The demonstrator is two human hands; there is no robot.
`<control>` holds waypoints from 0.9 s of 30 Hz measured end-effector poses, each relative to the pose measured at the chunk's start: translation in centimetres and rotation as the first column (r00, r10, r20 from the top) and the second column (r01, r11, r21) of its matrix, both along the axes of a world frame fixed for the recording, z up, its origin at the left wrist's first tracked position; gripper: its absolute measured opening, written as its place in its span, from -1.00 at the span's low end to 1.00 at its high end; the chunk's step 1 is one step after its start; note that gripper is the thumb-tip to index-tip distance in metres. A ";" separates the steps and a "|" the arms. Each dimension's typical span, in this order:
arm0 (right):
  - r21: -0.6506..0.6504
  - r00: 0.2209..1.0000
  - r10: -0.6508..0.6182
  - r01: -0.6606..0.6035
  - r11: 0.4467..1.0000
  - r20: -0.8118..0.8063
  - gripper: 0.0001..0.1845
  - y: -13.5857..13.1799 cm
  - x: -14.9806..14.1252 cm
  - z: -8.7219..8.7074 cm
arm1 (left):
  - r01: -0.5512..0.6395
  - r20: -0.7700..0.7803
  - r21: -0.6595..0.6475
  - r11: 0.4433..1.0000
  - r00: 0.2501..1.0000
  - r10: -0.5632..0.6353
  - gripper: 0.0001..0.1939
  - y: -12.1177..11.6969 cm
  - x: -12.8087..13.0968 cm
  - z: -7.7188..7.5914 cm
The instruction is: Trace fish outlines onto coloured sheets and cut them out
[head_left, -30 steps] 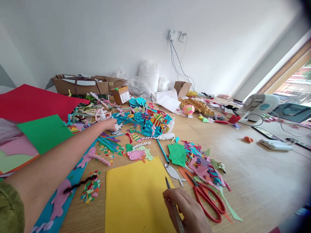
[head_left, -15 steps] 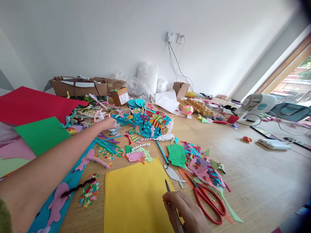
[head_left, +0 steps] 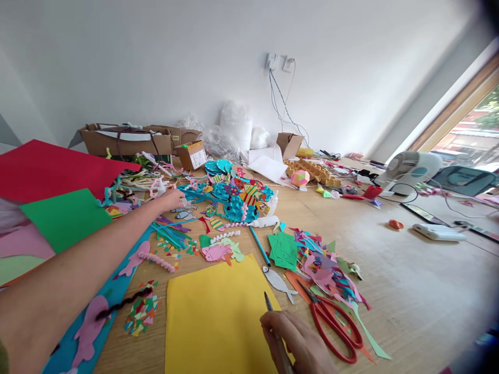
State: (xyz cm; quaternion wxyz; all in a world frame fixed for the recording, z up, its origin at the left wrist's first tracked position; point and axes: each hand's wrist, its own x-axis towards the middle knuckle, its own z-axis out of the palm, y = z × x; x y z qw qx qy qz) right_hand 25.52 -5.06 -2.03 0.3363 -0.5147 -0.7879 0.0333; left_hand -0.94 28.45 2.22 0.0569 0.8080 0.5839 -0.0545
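Observation:
My right hand [head_left: 298, 340] is closed around a grey pen [head_left: 277, 332], its tip pointing up and away over the right side of a yellow sheet of paper [head_left: 214, 311]. My left arm stretches far across the table. At its end my left hand [head_left: 174, 199] is curled closed beside some small grey fish cutouts [head_left: 184, 212]; whatever is in its fingers, if anything, is hidden. A grey paper fish [head_left: 277, 281] rests at the sheet's upper right corner. Red-handled scissors [head_left: 335, 324] lie to the right of my right hand.
Green paper pieces [head_left: 283, 250], a teal pen [head_left: 259, 245] and a heap of colourful scraps [head_left: 327, 267] lie beyond the sheet. Pink fish on a blue strip [head_left: 111, 296] run along the left. Glue bottles [head_left: 265, 222] and blue decorated shapes [head_left: 237, 200] stand further back. A fan [head_left: 409, 171] is at right.
My left hand has drawn back slightly to the left, and the grey fish cutouts beside it show more. My right hand has stayed almost still with the pen. The view has shifted slightly.

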 end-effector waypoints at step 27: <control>-0.011 1.000 0.004 -0.004 1.000 0.031 -0.84 -0.1 -0.1 0.7 | -0.048 0.232 -0.046 0.998 0.971 0.058 -0.68 -0.9 -0.1 -2.0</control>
